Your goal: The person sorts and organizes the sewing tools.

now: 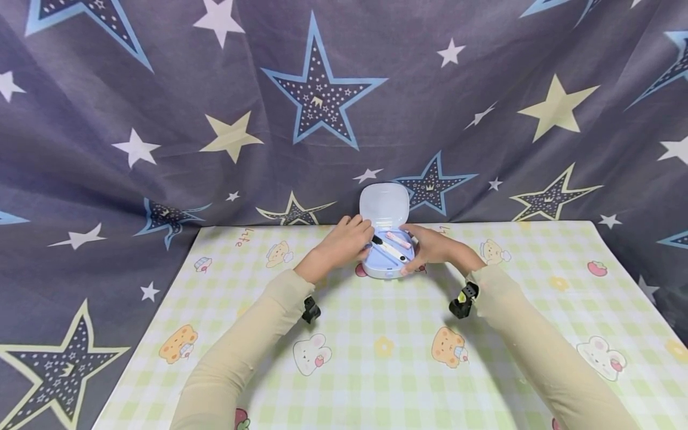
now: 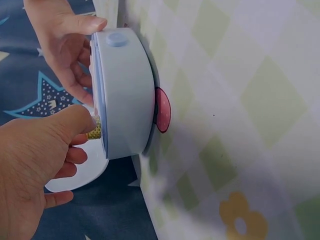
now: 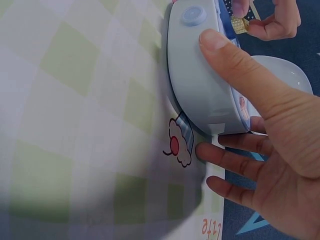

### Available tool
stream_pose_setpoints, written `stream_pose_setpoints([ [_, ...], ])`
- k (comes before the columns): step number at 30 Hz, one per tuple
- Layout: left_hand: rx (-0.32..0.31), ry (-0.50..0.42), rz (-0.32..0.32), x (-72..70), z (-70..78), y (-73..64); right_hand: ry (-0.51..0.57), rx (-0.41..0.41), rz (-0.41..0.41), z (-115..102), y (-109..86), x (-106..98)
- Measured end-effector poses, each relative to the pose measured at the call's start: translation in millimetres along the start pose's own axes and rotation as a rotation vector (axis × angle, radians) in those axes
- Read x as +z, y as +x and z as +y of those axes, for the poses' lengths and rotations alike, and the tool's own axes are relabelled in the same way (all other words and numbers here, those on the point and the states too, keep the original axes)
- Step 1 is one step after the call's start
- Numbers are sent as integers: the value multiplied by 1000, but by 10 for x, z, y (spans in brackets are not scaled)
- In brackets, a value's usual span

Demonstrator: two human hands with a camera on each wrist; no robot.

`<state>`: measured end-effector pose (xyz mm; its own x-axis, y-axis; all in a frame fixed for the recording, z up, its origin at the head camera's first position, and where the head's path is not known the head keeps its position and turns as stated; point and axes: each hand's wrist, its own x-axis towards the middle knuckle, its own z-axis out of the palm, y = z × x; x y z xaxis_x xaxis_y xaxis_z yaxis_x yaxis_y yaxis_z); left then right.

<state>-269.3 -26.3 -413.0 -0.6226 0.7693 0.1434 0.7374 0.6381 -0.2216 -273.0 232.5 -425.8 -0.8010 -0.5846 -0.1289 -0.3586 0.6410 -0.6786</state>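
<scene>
A light blue case (image 1: 383,273) stands at the back of the table with its pale lid (image 1: 384,203) raised. In it lie a slim white-and-black object (image 1: 391,249) and a pink-and-white piece (image 1: 398,240). My left hand (image 1: 346,240) is over the case's left side; in the left wrist view its thumb and finger pinch a small gold textured piece (image 2: 94,131) at the rim. The rest of that piece is hidden. My right hand (image 1: 430,246) holds the case's right side, its thumb (image 3: 227,52) on the front wall and the other fingers round the side and back.
A checked tablecloth (image 1: 376,382) with printed animals and fruit covers the table. Right behind the case hangs a dark star-patterned cloth (image 1: 333,167). Each wrist wears a small black camera (image 1: 310,310).
</scene>
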Motion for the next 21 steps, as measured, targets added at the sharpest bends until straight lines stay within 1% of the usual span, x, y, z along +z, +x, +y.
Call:
stream_pose_setpoints([
  [6, -2, -6, -22, 28, -2, 7, 15, 7, -10, -10, -8, -7],
  [12, -19, -32, -23, 59, -9, 27, 13, -9, -10, -5, -1, -13],
  [16, -24, -29, -21, 81, -13, 38, 5, -12, -6, -4, -1, -12],
  [21, -39, -51, -49, 98, -19, 68, 13, -3, -10, 13, -1, -10],
])
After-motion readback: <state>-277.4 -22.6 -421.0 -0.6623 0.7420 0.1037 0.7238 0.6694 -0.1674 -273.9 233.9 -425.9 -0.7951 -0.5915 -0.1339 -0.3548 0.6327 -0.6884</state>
